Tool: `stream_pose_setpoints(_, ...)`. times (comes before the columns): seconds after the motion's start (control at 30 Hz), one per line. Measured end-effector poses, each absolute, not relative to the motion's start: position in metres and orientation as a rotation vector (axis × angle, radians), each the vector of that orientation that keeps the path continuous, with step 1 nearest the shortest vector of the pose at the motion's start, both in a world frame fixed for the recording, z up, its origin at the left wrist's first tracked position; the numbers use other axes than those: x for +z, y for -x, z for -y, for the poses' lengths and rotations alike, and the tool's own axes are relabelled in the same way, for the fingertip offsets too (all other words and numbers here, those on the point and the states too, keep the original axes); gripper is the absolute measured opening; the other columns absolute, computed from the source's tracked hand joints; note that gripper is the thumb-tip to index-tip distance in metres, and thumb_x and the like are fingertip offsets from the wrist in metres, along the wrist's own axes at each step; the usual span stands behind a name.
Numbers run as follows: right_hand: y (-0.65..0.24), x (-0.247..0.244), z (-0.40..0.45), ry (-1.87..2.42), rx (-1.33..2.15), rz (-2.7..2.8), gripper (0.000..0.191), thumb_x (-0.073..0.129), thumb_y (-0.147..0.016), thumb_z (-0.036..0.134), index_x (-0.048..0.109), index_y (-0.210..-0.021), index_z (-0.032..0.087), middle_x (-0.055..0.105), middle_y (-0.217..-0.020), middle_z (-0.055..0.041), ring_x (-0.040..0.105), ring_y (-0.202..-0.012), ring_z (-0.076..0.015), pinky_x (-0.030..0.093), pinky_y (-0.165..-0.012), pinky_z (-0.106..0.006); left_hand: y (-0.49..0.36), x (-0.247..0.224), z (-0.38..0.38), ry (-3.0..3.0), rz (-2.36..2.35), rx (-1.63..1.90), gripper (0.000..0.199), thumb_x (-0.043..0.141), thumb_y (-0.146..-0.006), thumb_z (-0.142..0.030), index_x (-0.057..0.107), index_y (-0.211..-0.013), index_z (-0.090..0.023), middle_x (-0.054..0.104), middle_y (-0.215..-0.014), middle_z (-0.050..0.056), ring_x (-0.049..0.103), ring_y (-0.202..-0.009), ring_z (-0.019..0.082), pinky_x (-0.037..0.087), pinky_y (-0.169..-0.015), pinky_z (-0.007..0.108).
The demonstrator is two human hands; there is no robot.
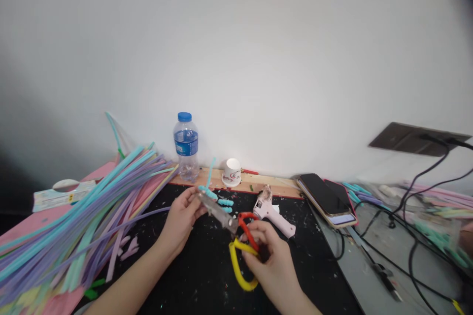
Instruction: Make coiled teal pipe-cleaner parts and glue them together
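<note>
In the head view my right hand (pixel 268 253) is closed on scissors (pixel 221 215) with one red and one yellow handle. Their metal blades point up and left, to the fingertips of my left hand (pixel 185 211). Those fingers are pinched round a light blue fuzzy stem (pixel 210 173), whose thin end sticks up above them; its lower part curls by the blade tips. Whether the blades touch the stem I cannot tell. Two short coiled blue pieces (pixel 225 203) lie just right of the blades. A pale pink glue gun (pixel 275 215) rests behind my right hand.
Many pastel stems (pixel 111 206) lie at the left on a pink sheet. Behind the black mat (pixel 199 266) stand a water bottle (pixel 186 150) and a paper cup (pixel 232 172). Phones (pixel 325 194), black cables (pixel 410 236) and more stems are at the right.
</note>
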State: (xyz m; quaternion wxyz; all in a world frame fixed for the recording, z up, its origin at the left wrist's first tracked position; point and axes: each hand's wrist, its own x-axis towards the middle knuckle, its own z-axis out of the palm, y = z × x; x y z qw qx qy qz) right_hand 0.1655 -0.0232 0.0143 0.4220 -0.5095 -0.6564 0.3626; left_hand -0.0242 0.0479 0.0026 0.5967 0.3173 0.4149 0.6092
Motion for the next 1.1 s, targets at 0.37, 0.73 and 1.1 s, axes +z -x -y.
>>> stream_pose_setpoints(0.37, -0.189, 0.022, 0.006, 1.754, 0.299, 1.958, 0.018, 0.057, -0.067, 0.022, 0.051, -0.084, 0.019, 0.058, -0.070, -0.0003, 0.054, -0.062, -0.0180, 0.037, -0.055, -0.025, 0.019, 0.009, -0.039, -0.789, -0.918, 1.276, 0.019, 0.068, -0.071, -0.028, 0.060, -0.085, -0.019, 0.059, -0.068, -0.004, 0.058, -0.063, 0.010, 0.051, -0.060, 0.020)
stream_pose_setpoints(0.73, -0.182, 0.018, 0.012, 1.786, 0.264, 2.118, 0.015, 0.055, -0.071, 0.024, 0.048, -0.082, 0.018, 0.058, -0.077, -0.0045, 0.054, -0.066, -0.0202, 0.036, -0.055, -0.027, 0.019, 0.010, -0.037, -0.817, -0.794, 1.202, 0.012, 0.064, -0.075, -0.025, 0.061, -0.085, -0.018, 0.057, -0.070, -0.002, 0.054, -0.066, 0.009, 0.051, -0.061, 0.019)
stream_pose_setpoints(1.1, -0.179, 0.021, 0.012, 1.718, 0.252, 2.100, 0.015, 0.057, -0.069, 0.023, 0.050, -0.082, 0.020, 0.058, -0.076, -0.0009, 0.055, -0.066, -0.0180, 0.036, -0.056, -0.024, 0.015, 0.015, -0.031, -0.860, -0.772, 1.078, 0.012, 0.064, -0.075, -0.025, 0.062, -0.084, -0.018, 0.057, -0.069, -0.001, 0.055, -0.065, 0.011, 0.050, -0.064, 0.023)
